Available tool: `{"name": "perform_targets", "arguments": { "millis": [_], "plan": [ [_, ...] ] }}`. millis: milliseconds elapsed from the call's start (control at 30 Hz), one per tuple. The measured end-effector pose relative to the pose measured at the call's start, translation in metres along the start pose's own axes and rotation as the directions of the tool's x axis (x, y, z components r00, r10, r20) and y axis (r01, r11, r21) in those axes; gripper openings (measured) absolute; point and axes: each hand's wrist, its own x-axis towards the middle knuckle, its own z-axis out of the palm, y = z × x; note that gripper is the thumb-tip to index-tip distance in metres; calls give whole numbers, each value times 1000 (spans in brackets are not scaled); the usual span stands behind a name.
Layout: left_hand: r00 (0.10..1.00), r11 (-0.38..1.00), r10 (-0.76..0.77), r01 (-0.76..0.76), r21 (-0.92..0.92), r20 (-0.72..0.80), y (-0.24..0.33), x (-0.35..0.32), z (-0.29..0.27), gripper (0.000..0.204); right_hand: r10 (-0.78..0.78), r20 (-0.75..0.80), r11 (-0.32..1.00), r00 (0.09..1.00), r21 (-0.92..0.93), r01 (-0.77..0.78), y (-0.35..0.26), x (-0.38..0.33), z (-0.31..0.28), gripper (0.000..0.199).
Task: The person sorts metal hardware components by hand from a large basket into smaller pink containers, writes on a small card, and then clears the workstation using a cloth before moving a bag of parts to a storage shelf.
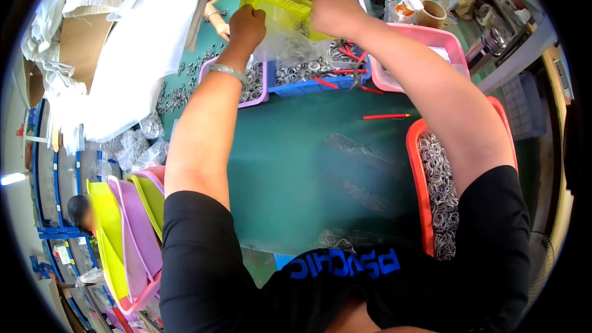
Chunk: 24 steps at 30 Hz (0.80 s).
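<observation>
Holding: both hands grip a yellow basket (279, 1), tilted, at top centre of the frame.
Left hand (246, 26): fingers curled shut on the clear bag (290, 46) under the basket.
Right hand (333, 3): fingers clamped over the basket's rim.
Below: blue tray (308, 85) of metal rings.

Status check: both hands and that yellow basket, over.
Left hand and right hand both gripping tilted yellow basket. Clear bag hanging below it, over blue tray of metal rings. Nothing blocking.
</observation>
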Motion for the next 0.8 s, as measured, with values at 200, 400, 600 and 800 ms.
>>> {"name": "perform_targets", "arguments": {
  "millis": [200,400,600,800],
  "plan": [
    [901,562,-430,320,-763,60,5,-9,-2,16,-127,-70,991,989,37,130,10,3,5,68],
    [883,525,-463,342,-779,76,21,-15,-18,18,-137,-104,990,985,10,139,7,0,0,68],
    [898,521,-438,288,-803,38,-1,-18,-22,17,-102,-94,994,990,37,106,7,-2,-9,67],
    [929,601,-370,227,-767,-14,-3,-15,-30,19,-77,-66,996,995,51,80,13,-5,-16,65]
  ]
}}
